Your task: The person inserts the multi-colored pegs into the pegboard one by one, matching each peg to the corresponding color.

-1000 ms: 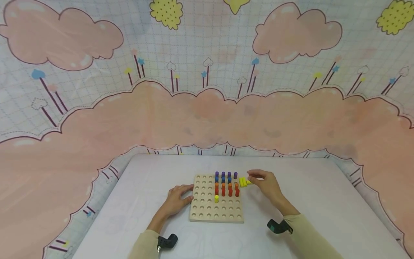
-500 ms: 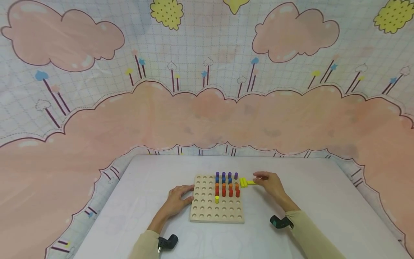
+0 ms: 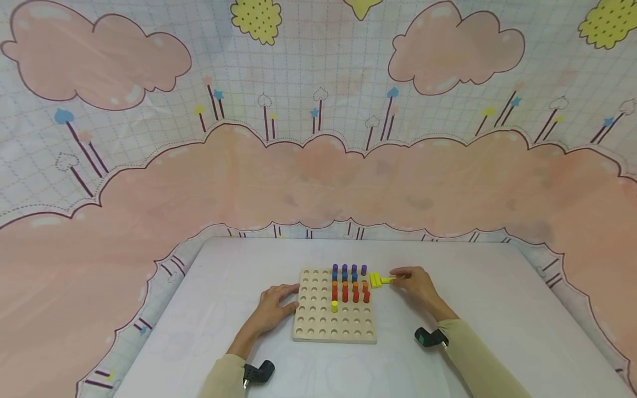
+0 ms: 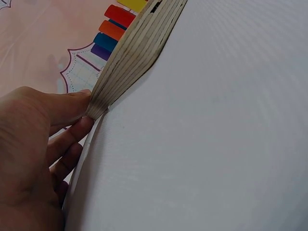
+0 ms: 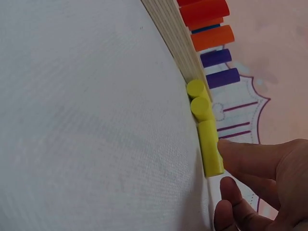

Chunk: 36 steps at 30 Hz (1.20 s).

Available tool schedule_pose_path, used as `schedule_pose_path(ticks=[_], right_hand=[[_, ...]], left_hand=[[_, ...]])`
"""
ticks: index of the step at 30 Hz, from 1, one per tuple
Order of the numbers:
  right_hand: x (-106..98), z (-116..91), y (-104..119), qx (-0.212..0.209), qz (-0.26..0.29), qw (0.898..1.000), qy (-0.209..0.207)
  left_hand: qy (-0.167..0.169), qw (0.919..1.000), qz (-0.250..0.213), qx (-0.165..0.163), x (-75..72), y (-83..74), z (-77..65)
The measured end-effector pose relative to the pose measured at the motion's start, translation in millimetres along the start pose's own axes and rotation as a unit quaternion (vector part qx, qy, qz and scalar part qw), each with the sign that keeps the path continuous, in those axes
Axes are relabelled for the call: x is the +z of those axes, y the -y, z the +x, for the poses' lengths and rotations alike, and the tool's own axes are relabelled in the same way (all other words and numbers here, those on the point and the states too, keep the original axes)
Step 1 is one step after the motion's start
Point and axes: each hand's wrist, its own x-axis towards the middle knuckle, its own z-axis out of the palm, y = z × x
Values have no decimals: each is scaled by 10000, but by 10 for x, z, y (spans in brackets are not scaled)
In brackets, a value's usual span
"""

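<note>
A wooden pegboard (image 3: 312, 326) lies on the white table, with rows of round holes. Purple pegs, blue pegs (image 3: 354, 277), orange pegs and red pegs (image 3: 345, 297) stand in its right-hand part, with one yellow peg (image 3: 334, 307) in front of them. My left hand (image 3: 271, 307) rests its thumb and fingertips against the board's left edge. Off the right edge, loose yellow pegs (image 3: 375, 280) lie on the table. My right hand (image 3: 414, 282) is at the outermost yellow peg (image 5: 211, 149); its thumb tip meets that peg's upper side, and the index fingertip is hidden.
The white table (image 3: 209, 309) extends around the board. A patterned cloth (image 3: 348, 188) with clouds hangs behind it. Each wrist wears a small black camera, the left camera (image 3: 259, 371) and the right camera (image 3: 431, 337).
My right hand has drawn back to the right from the yellow pegs, then lowered at the outermost one, which shows more of its length. My left hand and the board have stayed put.
</note>
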Motion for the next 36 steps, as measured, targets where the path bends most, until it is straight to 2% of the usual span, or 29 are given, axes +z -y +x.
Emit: schedule_pose_path(ticks=[8, 16, 21, 27, 32, 36], right_hand=[[-10, 59, -52, 71, -110, 9999, 9], [-4, 63, -101, 118, -133, 9998, -20], [-27, 40, -58, 109, -89, 9999, 18], [-85, -24, -31, 50, 150, 9998, -78], [-112, -74, -42, 88, 390, 9991, -159], [-108, -121, -24, 147, 770, 9967, -193]], left_hand=[[24, 9997, -52, -234, 4, -22, 18], [-4, 9998, -24, -193, 4, -15, 21], [-31, 9999, -14, -138, -4, -10, 24], [-24, 10000, -54, -31, -27, 1, 13], [12, 10000, -37, -81, -32, 14, 12], [40, 10000, -22, -78, -36, 14, -2]])
